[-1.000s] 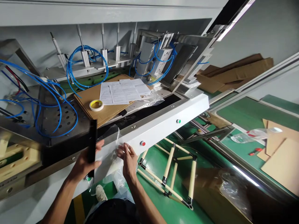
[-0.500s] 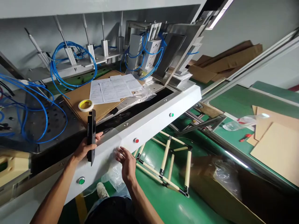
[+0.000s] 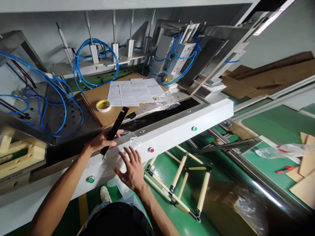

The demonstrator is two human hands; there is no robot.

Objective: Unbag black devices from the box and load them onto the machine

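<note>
My left hand (image 3: 99,141) is closed around a long, flat black part (image 3: 116,127), which tilts up to the right above the white front rail (image 3: 169,137) of a machine. The kind of part cannot be made out. Over the rail, just right of it, my right hand (image 3: 133,170) has its fingers spread and holds nothing. Clear plastic film (image 3: 112,167) lies across the rail beneath both hands and hangs down its front; whether the right fingertips touch it I cannot tell. Beyond the left hand, a roll of tape (image 3: 106,108) rests on brown cardboard (image 3: 94,98).
Printed sheets (image 3: 133,93) lie on the cardboard. Coiled blue hoses (image 3: 76,65) and metal cylinders (image 3: 93,52) stand behind. The rail carries a red button (image 3: 151,150) and green buttons (image 3: 91,179). A cream tube frame (image 3: 177,177) stands on the floor at right.
The black part has turned from nearly upright to a slant toward the right. My right hand has spread its fingers over the plastic film. The view has shifted left.
</note>
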